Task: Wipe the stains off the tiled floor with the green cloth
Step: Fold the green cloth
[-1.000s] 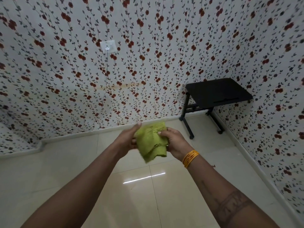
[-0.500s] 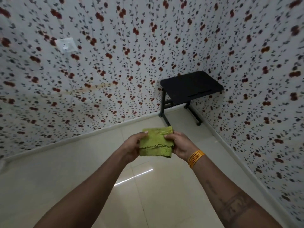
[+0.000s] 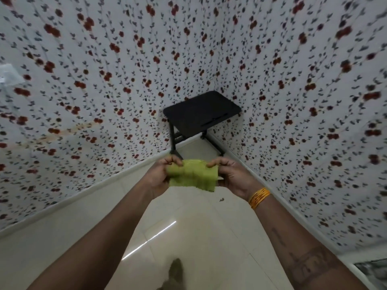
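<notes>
Green cloth: the green cloth (image 3: 192, 177) was held up in the air between both hands, well above the tiled floor (image 3: 201, 237), stretched flat with its lower edge hanging free.
Left grip: the left hand (image 3: 160, 177) pinched the cloth's left edge, fingers curled over the top and thumb behind the fabric.
Right grip: the right hand (image 3: 232, 176) pinched the cloth's right edge, fingers curled round it; orange bangles (image 3: 259, 197) sat on that wrist.
Floor: glossy cream tiles with a bright streak of reflected light; a small dark speck (image 3: 221, 199) lay on the tile below the right hand, and a blurred dark shape (image 3: 174, 273) showed near the bottom edge, too unclear to name.
Counter: a small black counter (image 3: 201, 114) on thin black legs stood in the corner, beyond the hands.
Walls: flowered wallpaper (image 3: 94, 80) with red blossoms covered both walls, with a faint brownish streak (image 3: 62, 132) on the left wall.
Arms: both forearms reached forward; a tattoo (image 3: 307, 266) marked the right forearm.
</notes>
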